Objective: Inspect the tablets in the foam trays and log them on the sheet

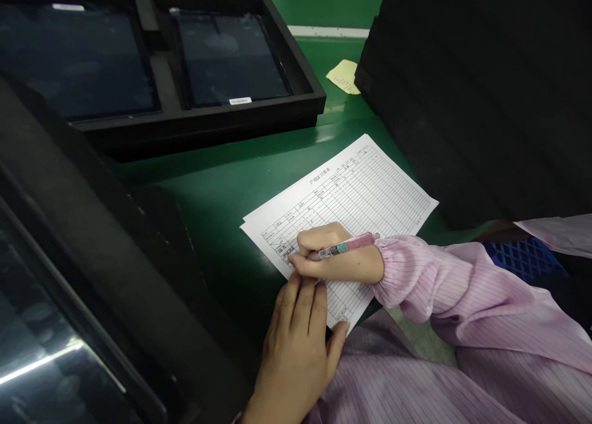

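A printed form with a ruled table [365, 195] lies slantwise on the green work surface, with at least one more sheet edge showing beneath it. My right hand [337, 254] is closed around a pen [349, 245] with a clear and pink barrel. Its lower end points at the left part of the form; the tip is hidden by my fingers. Flat on the near left edge of the paper rests my left hand [298, 344], its fingers stretched out and the thumb apart. The left fingertips lie just below the right hand.
Black trays [296, 112] holding dark flat screens [231, 57] stand at the back left. Another dark screen [41, 325] in a black frame is close on the left. A tall black stack [476, 103] rises at right, beside a yellow note [345, 76]. A blue crate [525, 260] sits lower right.
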Demonstrator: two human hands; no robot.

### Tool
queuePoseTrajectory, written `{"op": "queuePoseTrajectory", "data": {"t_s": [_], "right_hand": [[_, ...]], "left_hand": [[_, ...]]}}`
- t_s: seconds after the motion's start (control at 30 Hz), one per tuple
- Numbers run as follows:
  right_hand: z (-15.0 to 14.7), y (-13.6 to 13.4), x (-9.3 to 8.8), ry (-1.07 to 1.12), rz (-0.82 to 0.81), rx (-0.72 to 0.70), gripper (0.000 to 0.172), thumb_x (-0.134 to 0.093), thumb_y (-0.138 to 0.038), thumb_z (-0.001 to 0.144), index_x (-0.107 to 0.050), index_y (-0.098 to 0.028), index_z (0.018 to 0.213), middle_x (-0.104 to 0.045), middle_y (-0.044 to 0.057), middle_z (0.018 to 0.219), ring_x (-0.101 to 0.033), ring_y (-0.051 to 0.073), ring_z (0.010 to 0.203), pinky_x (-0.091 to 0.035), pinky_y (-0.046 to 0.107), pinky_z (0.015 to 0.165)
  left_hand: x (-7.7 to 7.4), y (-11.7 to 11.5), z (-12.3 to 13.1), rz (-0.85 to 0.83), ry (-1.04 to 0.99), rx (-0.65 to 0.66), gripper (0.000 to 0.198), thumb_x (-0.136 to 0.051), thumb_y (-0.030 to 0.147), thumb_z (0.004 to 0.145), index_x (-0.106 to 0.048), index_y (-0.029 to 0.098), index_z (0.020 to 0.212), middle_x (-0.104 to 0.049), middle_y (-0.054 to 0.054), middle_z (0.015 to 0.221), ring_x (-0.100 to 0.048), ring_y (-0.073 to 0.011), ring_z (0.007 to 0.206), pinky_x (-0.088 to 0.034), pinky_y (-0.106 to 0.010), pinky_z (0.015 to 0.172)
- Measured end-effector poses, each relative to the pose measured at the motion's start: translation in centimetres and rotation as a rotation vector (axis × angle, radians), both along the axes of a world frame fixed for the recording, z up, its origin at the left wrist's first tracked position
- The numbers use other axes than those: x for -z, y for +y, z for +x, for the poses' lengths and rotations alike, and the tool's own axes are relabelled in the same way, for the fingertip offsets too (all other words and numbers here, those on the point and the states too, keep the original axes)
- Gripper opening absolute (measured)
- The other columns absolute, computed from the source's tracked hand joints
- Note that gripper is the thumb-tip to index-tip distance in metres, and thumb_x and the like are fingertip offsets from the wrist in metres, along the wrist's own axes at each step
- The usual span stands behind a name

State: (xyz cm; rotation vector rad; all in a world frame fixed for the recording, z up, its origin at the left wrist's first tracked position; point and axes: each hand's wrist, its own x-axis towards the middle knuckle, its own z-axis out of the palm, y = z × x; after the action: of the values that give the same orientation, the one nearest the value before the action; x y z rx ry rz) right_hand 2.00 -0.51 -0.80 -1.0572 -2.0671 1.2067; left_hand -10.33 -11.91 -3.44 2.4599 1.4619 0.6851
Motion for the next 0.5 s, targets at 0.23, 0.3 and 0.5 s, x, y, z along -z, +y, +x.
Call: {"op": "queuePoseTrajectory", "data": {"t_s": [0.23,0.3,0.5], "right_hand": [[0.12,-0.01,0.83,0.006,0.066,-0.010,0.033,-0.051,-0.013,0.079,-0.032,-0.017,0.053,-0.036,-0.006,0.049,-0.033,0.005,0.044,-0.027,0.017,0.040],[0.20,0.00,0.89,-0.002,0.070,-0.002,0.034,-0.052,-0.014,0.079,-0.031,-0.017,0.053,-0.036,-0.006,0.050,-0.033,0.005,0.045,-0.027,0.017,0.040],[0.14,0.12,0.61,-0.023,0.054,-0.016,0.034,-0.051,-0.013,0.079,-0.029,-0.018,0.054,-0.036,-0.006,0.050,-0.033,0.005,0.045,-0.027,0.018,0.041]], "left_hand": [[-0.14,0.03,0.05,0.004,-0.012,-0.015,0.040,-0.051,0.028,0.086,-0.052,0.000,0.114,-0.054,-0.022,0.116,-0.043,-0.0363,0.118,-0.043,-0.047,0.093],[-0.09,0.07,0.01,0.007,-0.003,-0.011,0.040,-0.051,0.028,0.086,-0.051,0.000,0.114,-0.055,-0.022,0.116,-0.043,-0.0361,0.118,-0.043,-0.047,0.093],[0.17,0.17,-0.16,0.049,0.007,0.024,0.043,-0.054,0.030,0.084,-0.052,-0.002,0.114,-0.054,-0.023,0.116,-0.043,-0.0370,0.117,-0.045,-0.047,0.090]]}}
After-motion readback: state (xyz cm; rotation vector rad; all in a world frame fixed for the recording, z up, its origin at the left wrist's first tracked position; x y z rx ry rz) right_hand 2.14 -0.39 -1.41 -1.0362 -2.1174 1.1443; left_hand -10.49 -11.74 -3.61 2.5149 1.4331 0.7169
